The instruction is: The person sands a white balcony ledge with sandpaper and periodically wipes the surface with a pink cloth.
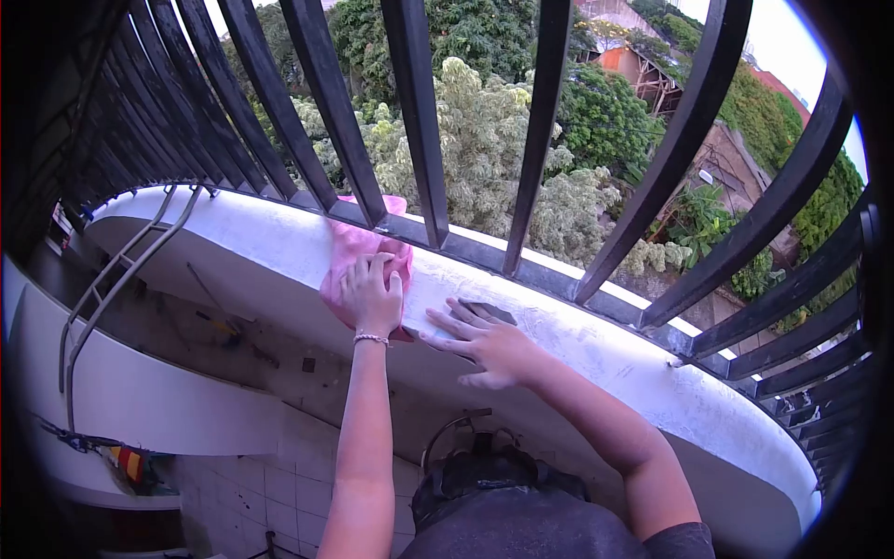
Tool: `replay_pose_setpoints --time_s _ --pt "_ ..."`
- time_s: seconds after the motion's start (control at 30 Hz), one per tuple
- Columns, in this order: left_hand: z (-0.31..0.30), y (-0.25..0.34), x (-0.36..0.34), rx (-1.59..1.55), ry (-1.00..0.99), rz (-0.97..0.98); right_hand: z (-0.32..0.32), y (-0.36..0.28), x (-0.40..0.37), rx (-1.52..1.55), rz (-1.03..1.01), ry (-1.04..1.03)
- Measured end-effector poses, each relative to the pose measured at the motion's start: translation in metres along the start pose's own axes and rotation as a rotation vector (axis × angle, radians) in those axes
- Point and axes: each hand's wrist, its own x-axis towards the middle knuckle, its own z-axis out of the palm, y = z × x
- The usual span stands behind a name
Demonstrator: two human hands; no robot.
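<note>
A pink cloth lies draped over the white ledge at the foot of the railing. My left hand, with a bracelet at the wrist, rests on this cloth with its fingers bent into it. Just to the right, my right hand is laid flat on the ledge with its fingers spread. A dark grey flat piece shows beside and partly beneath those fingers; its kind I cannot make out.
Black metal railing bars rise from the ledge, with trees and roofs beyond. At left a metal ladder leans on the ledge. Lower down are a curved white wall and a tiled floor.
</note>
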Motion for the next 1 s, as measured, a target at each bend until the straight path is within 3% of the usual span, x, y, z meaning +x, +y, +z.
replay_pose_setpoints --time_s 0.23,0.33,0.43,0.53,0.63,0.83,1.0 --pt "-0.001 0.002 0.000 -0.040 0.039 0.010 -0.016 0.030 -0.008 0.819 0.055 -0.022" --pt "-0.002 0.002 0.000 -0.053 0.041 0.009 -0.020 0.041 -0.017 0.957 0.064 -0.032" --pt "-0.001 0.001 0.001 -0.058 0.030 0.002 -0.033 0.022 -0.021 0.842 0.150 -0.025" --pt "-0.002 0.002 0.000 -0.067 0.018 -0.014 -0.027 0.030 -0.026 0.581 0.041 -0.084" --pt "-0.002 0.002 0.001 -0.062 0.029 -0.009 -0.023 0.017 -0.026 0.067 0.019 -0.071" --pt "0.001 0.001 0.002 -0.029 0.026 -0.021 0.006 0.000 0.023 -0.135 0.066 0.124" --pt "0.005 -0.005 0.002 -0.045 0.046 -0.010 0.023 0.001 0.046 -0.134 0.046 0.219"
